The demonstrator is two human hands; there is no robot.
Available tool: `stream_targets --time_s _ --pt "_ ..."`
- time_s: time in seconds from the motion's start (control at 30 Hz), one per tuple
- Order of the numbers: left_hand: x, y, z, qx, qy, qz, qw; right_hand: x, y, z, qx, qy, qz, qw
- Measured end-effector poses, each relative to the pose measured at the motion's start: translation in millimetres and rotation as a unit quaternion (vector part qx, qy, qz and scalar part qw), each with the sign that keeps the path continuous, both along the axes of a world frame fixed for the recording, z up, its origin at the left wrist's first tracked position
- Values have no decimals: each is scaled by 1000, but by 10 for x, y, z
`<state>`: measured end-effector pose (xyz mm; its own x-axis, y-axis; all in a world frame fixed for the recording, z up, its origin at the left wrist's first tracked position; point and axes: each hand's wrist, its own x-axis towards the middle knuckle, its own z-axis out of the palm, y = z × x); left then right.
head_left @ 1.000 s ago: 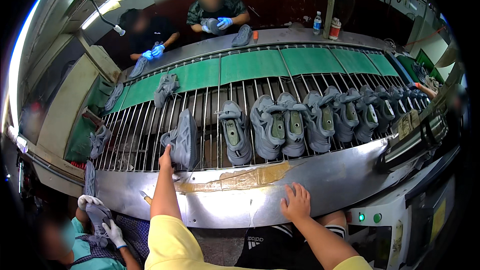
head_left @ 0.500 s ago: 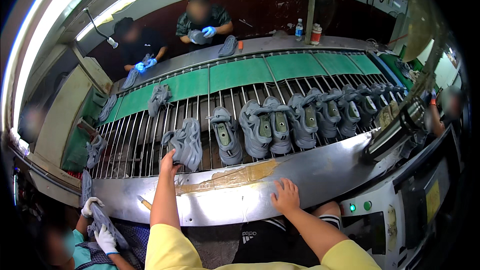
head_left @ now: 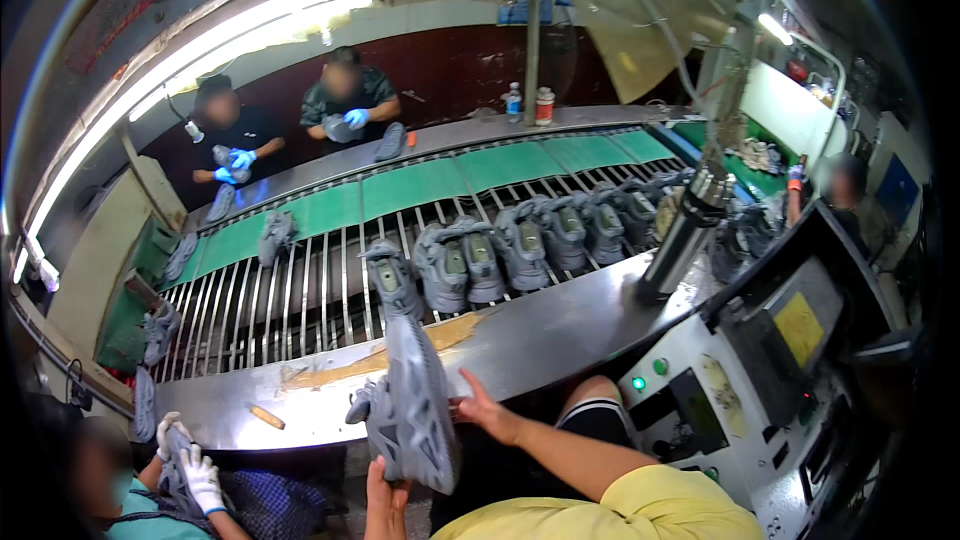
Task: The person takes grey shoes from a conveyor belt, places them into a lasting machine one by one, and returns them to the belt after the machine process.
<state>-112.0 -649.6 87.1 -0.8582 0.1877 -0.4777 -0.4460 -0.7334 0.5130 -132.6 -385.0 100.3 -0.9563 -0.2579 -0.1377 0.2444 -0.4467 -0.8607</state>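
Note:
A grey sneaker (head_left: 408, 408) is held up over the near edge of the metal bench, tilted, its patterned sole side toward me. My left hand (head_left: 388, 496) is closed around its lower end. Beside the shoe's right edge is my right hand (head_left: 490, 412), thumb and fingers apart. Its fingertips meet the shoe's side, and some may be hidden behind it. Just beyond the held shoe, another grey sneaker (head_left: 393, 280) stands on the roller rack, first in a row of similar sneakers (head_left: 520, 250) running right.
A metal ledge (head_left: 560, 290) with brown tape borders the rack (head_left: 320, 290). A wooden-handled tool (head_left: 267, 417) lies on it. At right stand a metal post (head_left: 685, 230) and a machine with a green lit button (head_left: 638, 383). A gloved co-worker's hand (head_left: 203, 480) is at lower left; two people work opposite.
My left hand has brought the sneaker off the rack toward me and turned it. The right hand has left the bench and come to the shoe's side. The view has swung right.

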Motion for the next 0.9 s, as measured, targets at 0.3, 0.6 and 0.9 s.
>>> stream_targets --time_s 0.3,0.6,0.9 --pt "551 1658 883 -72 256 -337 903 1887 1045 220 -195 -15 -358 913" --pt "1219 3028 1225 -41 559 -647 517 4726 1936 956 -213 65 -692 687" --pt "-641 2532 -825 -392 409 -145 811 6960 3614 1808 429 -202 -830 293"
